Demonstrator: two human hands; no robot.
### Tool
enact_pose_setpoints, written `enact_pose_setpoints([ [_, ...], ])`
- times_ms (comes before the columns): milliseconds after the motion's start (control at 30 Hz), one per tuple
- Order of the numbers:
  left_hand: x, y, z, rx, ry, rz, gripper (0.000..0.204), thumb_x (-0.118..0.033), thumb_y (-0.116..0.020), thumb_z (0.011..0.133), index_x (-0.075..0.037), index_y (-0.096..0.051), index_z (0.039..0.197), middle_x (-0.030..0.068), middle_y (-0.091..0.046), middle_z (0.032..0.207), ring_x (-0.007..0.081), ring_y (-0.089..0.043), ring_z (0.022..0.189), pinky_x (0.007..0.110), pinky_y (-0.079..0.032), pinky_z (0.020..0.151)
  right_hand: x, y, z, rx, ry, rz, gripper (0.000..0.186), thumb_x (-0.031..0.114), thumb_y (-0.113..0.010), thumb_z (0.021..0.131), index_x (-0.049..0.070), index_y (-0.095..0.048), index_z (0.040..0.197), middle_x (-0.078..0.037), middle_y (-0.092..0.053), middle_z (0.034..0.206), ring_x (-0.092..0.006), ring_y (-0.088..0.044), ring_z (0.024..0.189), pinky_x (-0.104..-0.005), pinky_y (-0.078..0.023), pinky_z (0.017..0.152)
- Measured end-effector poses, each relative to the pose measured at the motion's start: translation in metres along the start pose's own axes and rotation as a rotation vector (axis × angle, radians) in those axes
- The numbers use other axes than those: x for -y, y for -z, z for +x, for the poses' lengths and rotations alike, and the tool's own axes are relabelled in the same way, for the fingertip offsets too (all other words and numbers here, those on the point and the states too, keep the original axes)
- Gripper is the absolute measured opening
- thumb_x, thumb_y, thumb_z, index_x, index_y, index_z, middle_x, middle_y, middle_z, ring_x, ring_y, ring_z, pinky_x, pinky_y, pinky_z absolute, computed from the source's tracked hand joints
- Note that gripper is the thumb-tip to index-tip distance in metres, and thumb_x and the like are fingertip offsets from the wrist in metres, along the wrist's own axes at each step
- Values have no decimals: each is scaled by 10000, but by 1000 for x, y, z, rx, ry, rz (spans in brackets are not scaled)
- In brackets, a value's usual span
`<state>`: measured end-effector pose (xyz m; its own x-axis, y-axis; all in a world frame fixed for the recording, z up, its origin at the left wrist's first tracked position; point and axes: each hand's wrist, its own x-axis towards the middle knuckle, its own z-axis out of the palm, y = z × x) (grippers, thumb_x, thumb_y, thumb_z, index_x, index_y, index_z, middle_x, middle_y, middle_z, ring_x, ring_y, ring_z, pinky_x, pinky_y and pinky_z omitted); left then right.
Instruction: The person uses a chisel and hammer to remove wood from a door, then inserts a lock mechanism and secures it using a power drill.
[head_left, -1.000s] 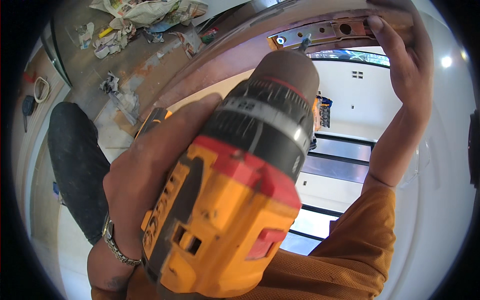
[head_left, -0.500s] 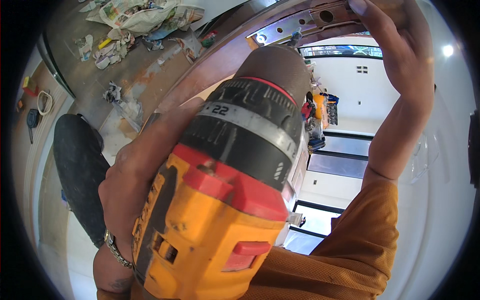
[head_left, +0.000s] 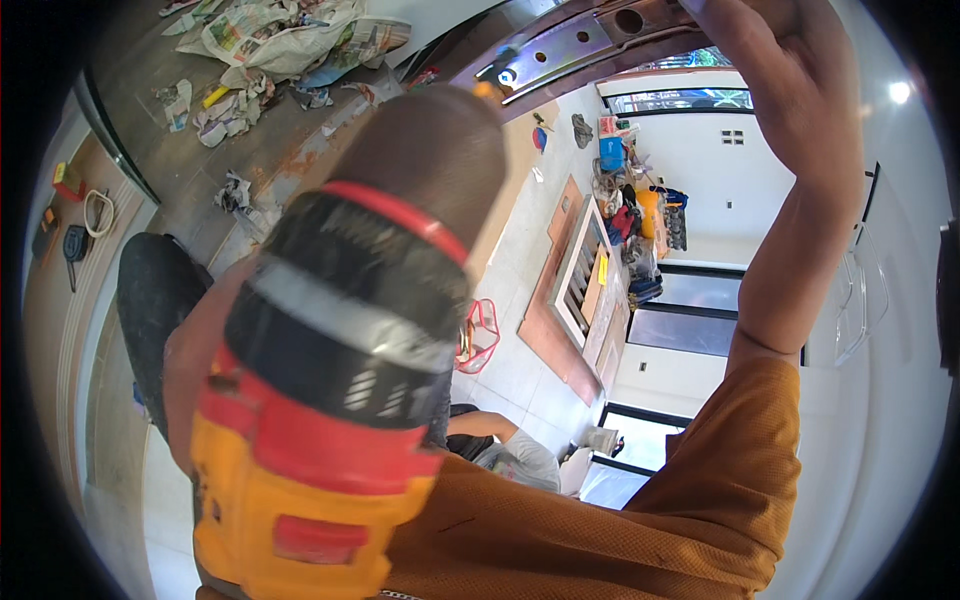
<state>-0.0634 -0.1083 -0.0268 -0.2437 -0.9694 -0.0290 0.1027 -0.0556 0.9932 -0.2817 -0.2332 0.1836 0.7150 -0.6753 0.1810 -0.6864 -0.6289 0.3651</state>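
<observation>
While right fingers (head_left: 735, 30) clasp wood (head_left: 655, 51), left (head_left: 215, 300) grip drill (head_left: 320, 440).

a yellow, red and black drill (head_left: 325, 395) tilts up toward the left end of a holed metal strip (head_left: 561, 47).

White wall (head_left: 682, 205) w/ blk-framed windows (head_left: 682, 331) runs alongside a pale tiled flr (head_left: 508, 392), & a small brt light (head_left: 900, 93) glows at far R.
</observation>
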Motion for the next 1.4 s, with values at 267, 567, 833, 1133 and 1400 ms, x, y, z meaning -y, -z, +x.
enact_pose_setpoints([
  [267, 33, 25, -36, 10, 162, -274, 518, -183, -753, 825, -65, -632, 1314, 139, -729, 1155, 204, -702, 1084, 322, -525, 949, -20, 0, 4, 51, 5, 66, 323, 245, -692, 867, 9, -580, 1055, -77, -628, 854, -146, -617, 728, -247, -508, 625],
  [567, 44, 23, -38, 98, -18, 104, 568, -222, -803, 769, -74, -640, 1293, 149, -738, 1085, 259, -737, 982, 329, -570, 861, 4, 3, 12, 149, -59, 246, 293, 176, -690, 891, -8, -564, 1082, -96, -636, 896, -156, -652, 766, -238, -556, 648],
  [833, 5, 12, -6, 201, -79, 52, 526, -133, -725, 832, -61, -604, 1338, 142, -724, 1106, 281, -717, 1016, 336, -545, 902, -13, 16, 6, 136, 20, 145, 278, 168, -680, 886, -9, -569, 1069, -87, -641, 854, -148, -640, 704, -224, -531, 614],
  [1133, -4, -14, 11, -170, -290, 11, 484, -117, -683, 889, -13, -584, 1352, 172, -680, 1246, 264, -666, 1139, 363, -496, 996, -9, -2, 8, 51, -127, 183, 332, 250, -703, 834, -9, -582, 1003, -68, -629, 769, -136, -598, 655, -236, -475, 564],
  [1400, -23, -27, 13, -173, -235, 50, 510, -122, -729, 855, -29, -606, 1341, 163, -690, 1229, 258, -668, 1133, 354, -495, 991, -3, 6, 0, 8, -30, 4, 430, 366, -711, 826, -15, -600, 992, -89, -656, 767, -146, -626, 678, -244, -487, 573],
])
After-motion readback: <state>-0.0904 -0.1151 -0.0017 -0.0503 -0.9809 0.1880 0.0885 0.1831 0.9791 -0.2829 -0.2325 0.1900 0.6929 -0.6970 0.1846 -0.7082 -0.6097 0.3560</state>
